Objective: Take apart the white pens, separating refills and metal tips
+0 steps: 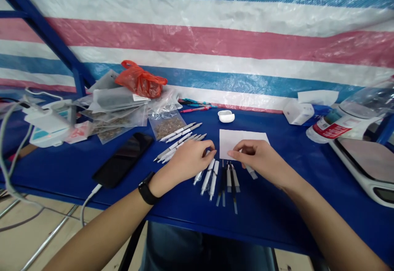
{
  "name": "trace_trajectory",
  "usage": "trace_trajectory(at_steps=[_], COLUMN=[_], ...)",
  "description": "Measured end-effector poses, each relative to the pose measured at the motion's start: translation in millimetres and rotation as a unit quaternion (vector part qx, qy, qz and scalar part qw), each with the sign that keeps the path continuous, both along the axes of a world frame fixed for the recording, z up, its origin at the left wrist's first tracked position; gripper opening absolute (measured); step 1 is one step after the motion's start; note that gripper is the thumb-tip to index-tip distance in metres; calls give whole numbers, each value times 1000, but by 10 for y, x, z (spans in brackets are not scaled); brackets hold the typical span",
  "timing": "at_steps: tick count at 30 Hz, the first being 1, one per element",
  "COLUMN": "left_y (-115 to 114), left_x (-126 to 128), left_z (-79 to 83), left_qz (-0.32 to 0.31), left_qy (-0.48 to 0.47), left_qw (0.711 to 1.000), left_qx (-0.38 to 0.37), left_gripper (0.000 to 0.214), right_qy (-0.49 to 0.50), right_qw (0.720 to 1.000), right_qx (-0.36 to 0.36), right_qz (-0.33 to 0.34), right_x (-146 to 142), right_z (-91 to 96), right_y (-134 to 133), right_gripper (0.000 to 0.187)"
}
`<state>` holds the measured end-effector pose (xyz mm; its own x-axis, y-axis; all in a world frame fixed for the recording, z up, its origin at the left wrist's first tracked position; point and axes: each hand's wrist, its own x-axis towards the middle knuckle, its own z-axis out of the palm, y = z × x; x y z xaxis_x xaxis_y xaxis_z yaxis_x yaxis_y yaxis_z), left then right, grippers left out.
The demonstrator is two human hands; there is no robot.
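Note:
My left hand [190,160], with a black watch on the wrist, rests on the blue table [277,205] with its fingers curled in a pinch over something small I cannot make out. My right hand [260,159] lies beside it, fingers bent around a white pen barrel [251,172] that pokes out beneath the palm. Just in front of both hands lies a row of pen parts [220,178]: white barrels and thin dark refills. A white sheet of paper [234,139] lies behind the fingers. More assembled white pens [180,137] lie to the left.
A black phone [123,160] on a white cable lies at left. Plastic bags [117,111], a red bag [140,80] and a bag of small springs [168,125] sit behind. A white earbud case [226,116], tissue pack [297,113], bottle [326,129] and scale [363,160] stand at right.

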<state>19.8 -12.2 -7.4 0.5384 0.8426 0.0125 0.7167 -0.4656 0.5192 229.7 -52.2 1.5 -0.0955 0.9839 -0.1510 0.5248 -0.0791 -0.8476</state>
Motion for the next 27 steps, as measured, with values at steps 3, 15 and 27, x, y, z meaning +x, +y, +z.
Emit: trace_trajectory(at_steps=[3,15,27], left_y=[-5,104,129], left_x=[-7,-110,-136], left_z=[-1,88,-5], left_qz=[4,149,131], left_qy=[-2,7,123], left_qw=[1000,979,973], left_qx=[-2,138,142], left_gripper=[17,15,2], right_qy=[-55,-142,-99], right_qw=[998,980,987], right_qx=[24,57,21], right_qz=[5,128,126], right_x=[63,60,86], right_z=[51,21,60], right_y=[1,-27,-22], right_gripper=[53,34,33])
